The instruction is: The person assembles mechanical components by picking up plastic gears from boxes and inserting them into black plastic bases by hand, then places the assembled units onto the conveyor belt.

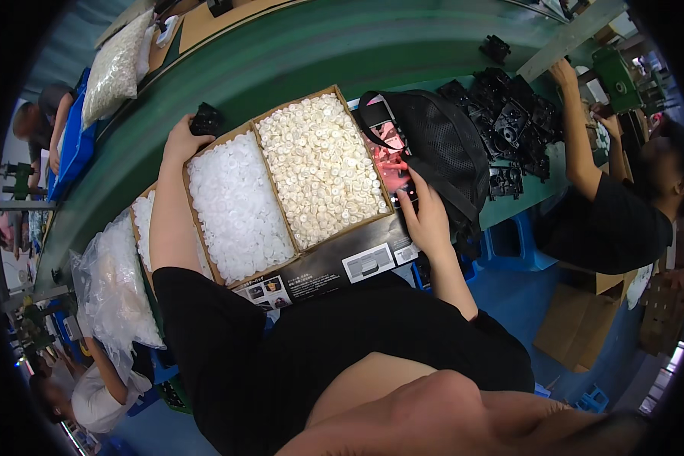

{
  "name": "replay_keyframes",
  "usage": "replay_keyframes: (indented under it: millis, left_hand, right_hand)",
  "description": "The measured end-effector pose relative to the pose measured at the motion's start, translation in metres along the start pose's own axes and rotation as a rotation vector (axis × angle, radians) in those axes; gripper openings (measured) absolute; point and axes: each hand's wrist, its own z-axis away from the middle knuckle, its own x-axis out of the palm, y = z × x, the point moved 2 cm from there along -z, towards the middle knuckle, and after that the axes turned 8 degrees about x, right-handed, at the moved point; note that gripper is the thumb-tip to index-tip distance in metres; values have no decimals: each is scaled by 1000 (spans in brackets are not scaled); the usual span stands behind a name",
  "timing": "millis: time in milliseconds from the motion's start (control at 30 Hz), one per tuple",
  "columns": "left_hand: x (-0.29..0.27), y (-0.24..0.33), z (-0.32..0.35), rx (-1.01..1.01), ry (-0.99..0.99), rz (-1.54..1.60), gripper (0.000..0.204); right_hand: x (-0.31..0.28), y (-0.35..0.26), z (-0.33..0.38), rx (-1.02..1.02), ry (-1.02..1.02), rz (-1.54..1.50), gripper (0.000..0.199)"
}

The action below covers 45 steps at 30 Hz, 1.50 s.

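At the far left corner of the sorting boxes, my left hand (184,138) has its fingers closed on a small black plastic part (205,119), over the green belt. Just right of my left forearm lies a cardboard compartment of white translucent plastic pieces (239,205). Beside it, another compartment is filled with cream-coloured round plastic pieces (319,171). My right hand (427,216) rests, fingers apart, on the printed carton (391,163) near a black mesh bag (437,140); it holds nothing I can see.
Black plastic mechanisms (509,125) are heaped at the far right, near a co-worker's arm (581,152). The green conveyor belt (281,64) runs behind the boxes. A clear plastic bag (114,281) sits at the left. Blue stools (513,243) stand at the right.
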Motion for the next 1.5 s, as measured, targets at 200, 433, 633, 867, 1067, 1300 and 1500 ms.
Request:
replay_keyframes:
  millis: [200, 433, 633, 867, 1067, 1300, 1500]
  left_hand:
    - [-19, 59, 49, 6, 493, 111, 80]
    - [-10, 148, 160, 258, 492, 516, 76]
    - [23, 155, 236, 273, 519, 390, 79]
    - [48, 159, 269, 163, 591, 397, 77]
    - [50, 165, 270, 177, 594, 343, 75]
    - [57, 168, 253, 252, 570, 314, 74]
    - [68, 166, 248, 253, 549, 295, 74]
  right_hand:
    - [-4, -6, 3, -61, -58, 95, 48]
    - [-3, -2, 2, -119, -12, 13, 49]
    - [-5, -3, -1, -24, -99, -20, 44]
    - [2, -21, -8, 151, -48, -46, 42]
    - [-3, -15, 3, 7, 12, -111, 40]
    - [4, -5, 13, -176, 162, 96, 38]
    - [11, -17, -3, 66, 73, 78, 37]
